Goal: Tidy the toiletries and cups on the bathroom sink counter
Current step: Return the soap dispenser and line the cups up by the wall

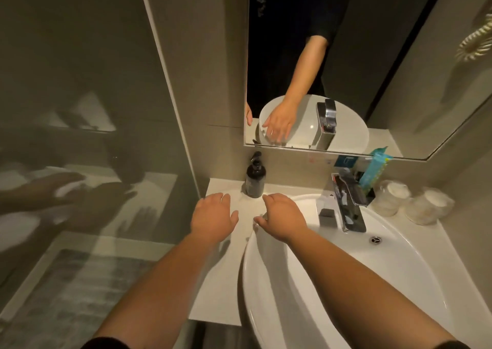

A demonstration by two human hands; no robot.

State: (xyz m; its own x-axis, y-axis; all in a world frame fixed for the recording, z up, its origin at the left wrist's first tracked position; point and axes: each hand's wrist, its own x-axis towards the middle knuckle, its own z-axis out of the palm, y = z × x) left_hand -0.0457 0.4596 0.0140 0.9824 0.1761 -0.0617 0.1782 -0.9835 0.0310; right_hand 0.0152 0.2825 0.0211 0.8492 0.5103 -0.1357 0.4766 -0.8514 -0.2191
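A dark pump bottle [255, 180] stands upright at the back left of the white counter [221, 282]. My left hand [213, 219] hovers palm down over the counter, just left of and in front of the bottle, fingers apart and empty. Over the left rim of the white basin [399, 274] is my right hand [283, 216], also palm down and empty, close to the bottle's base. Two wrapped cups [391, 198] [428, 205] lie at the back right. A teal packet [374, 168] stands in a dark holder behind the tap.
A chrome tap [346, 204] rises at the back of the basin, with the overflow hole [376, 239] beside it. The mirror [346, 55] above reflects my arm. A glass partition [93, 135] borders the counter on the left. A mat [74, 300] lies on the floor below.
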